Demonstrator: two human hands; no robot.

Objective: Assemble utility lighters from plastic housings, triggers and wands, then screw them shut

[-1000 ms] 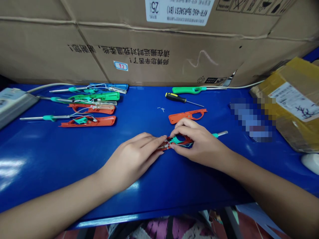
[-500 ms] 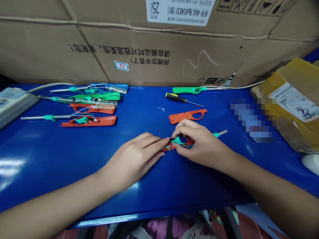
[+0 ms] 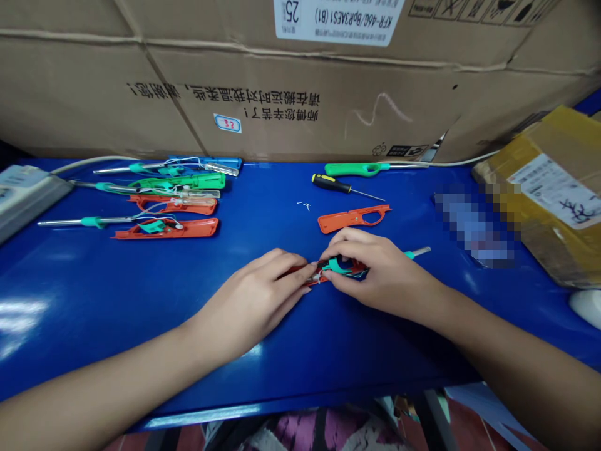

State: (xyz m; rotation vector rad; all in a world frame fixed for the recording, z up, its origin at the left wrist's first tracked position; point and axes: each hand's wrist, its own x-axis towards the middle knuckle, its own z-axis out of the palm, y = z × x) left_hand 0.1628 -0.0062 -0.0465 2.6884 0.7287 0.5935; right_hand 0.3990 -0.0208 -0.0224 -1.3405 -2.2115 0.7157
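Between my two hands lies an opened orange stick lighter (image 3: pixel 323 278), flat on the blue table, its metal tip (image 3: pixel 421 252) showing beyond my right hand. My left hand (image 3: pixel 265 288) is closed over the handle end and covers most of it. With thumb and fingertips, my right hand (image 3: pixel 387 266) grips the lighter around its teal trigger (image 3: pixel 334 264). White wires show inside the shell; the finer parts under the fingertips are hidden. Just beyond my right hand rests the other orange shell half (image 3: pixel 345 220), inner side up.
Several opened lighters, including an orange one (image 3: pixel 192 228) and a blue one (image 3: pixel 230 164), lie at the left by a power strip (image 3: pixel 28 188). Behind are a screwdriver (image 3: pixel 331 183), small screws (image 3: pixel 306 205) and a green lighter (image 3: pixel 347 170). Cardboard boxes (image 3: pixel 544 238) stand behind and right.
My right fingers have shifted slightly around the teal trigger. My left hand stays almost still on the handle, and the things on the table have not moved.
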